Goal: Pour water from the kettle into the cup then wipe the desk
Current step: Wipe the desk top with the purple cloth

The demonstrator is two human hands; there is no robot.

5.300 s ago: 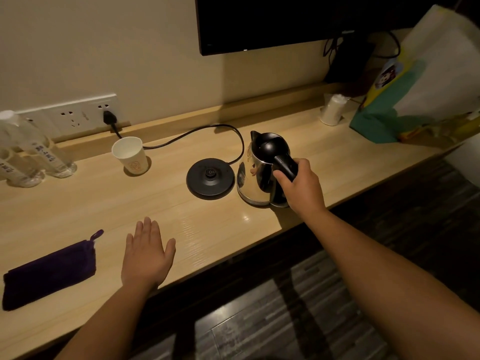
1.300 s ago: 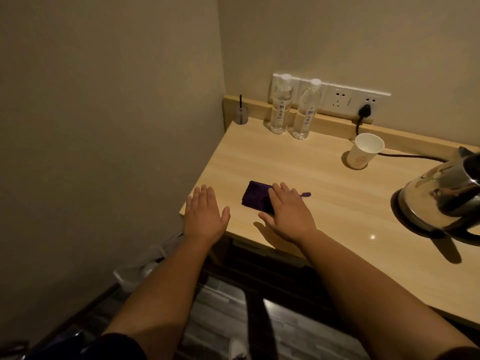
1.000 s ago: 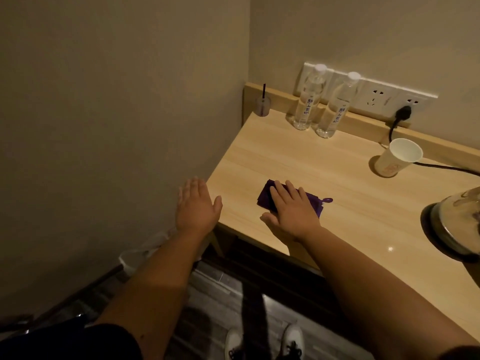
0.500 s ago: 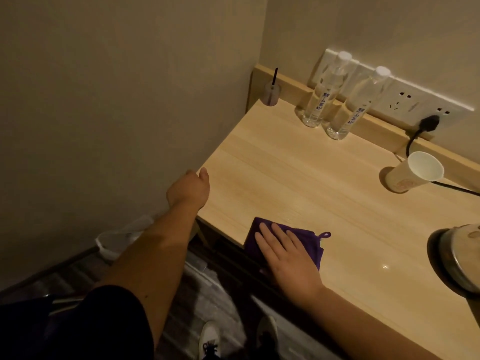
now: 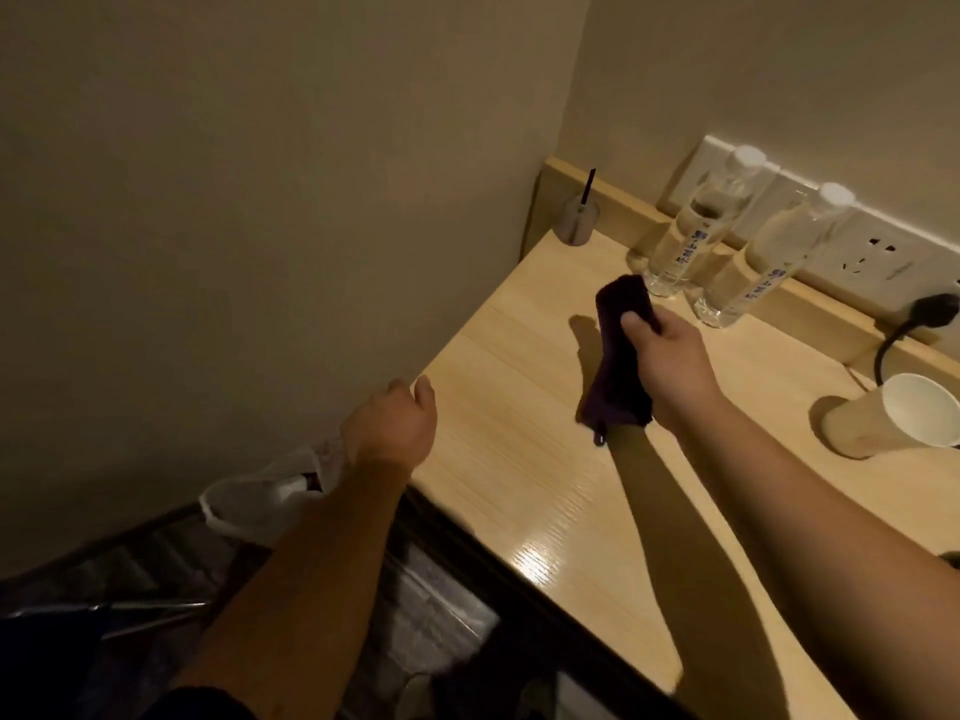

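My right hand grips a dark purple cloth and holds it above the wooden desk; the cloth hangs down from my fist, its loop near the desk surface. My left hand sits at the desk's left front corner, fingers curled loosely, holding nothing. A white paper cup stands at the right edge of the view. The kettle is out of view.
Two clear water bottles stand at the back by a wall socket strip with a black plug. A small clear holder with a black stick sits in the back corner. A wall bounds the desk on the left; a bin liner lies below.
My right hand has closed on the cloth and lifted it off the desk's front edge toward the bottles. My left hand stays at the corner. The view has shifted left, losing the kettle.
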